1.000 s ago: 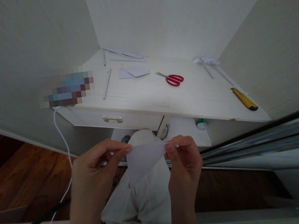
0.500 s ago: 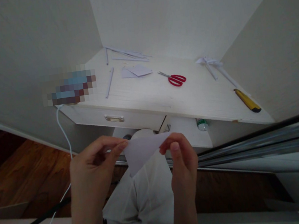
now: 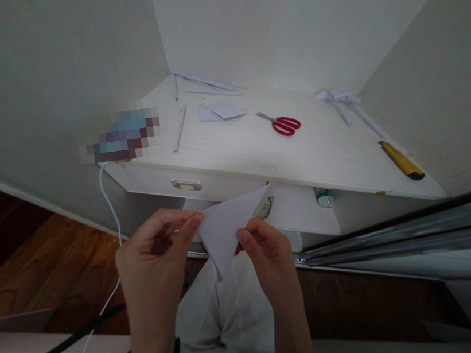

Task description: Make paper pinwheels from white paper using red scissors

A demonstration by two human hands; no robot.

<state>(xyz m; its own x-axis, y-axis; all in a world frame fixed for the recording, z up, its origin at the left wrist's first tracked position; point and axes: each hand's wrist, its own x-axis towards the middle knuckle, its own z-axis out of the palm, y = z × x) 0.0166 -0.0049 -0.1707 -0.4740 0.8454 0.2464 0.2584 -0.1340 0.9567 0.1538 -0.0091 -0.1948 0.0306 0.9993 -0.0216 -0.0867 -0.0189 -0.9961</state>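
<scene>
A white triangular piece of paper (image 3: 227, 224) is held up over my lap, in front of the desk's front edge. My left hand (image 3: 155, 262) pinches its left corner between thumb and fingers. On the lower right edge, my right hand (image 3: 269, 253) grips the paper with the thumb in front and fingers behind. One pointed corner sticks up to the right, and another hangs down between the hands. Behind, on the white desk (image 3: 223, 149), lie red-handled scissors (image 3: 283, 124) and some flat paper pieces (image 3: 222, 110).
Thin paper strips or rolls (image 3: 210, 84) lie at the desk's back left, with one roll (image 3: 180, 129) nearer. More twisted paper (image 3: 338, 99) and a yellow utility knife (image 3: 402, 160) are at right. A green-labelled bottle (image 3: 324, 196) stands below. A white cable (image 3: 107, 193) hangs at left.
My right hand has moved from the paper's right tip down to its lower edge and closed on it. The paper has tilted, its right corner now pointing up. The view has shifted slightly.
</scene>
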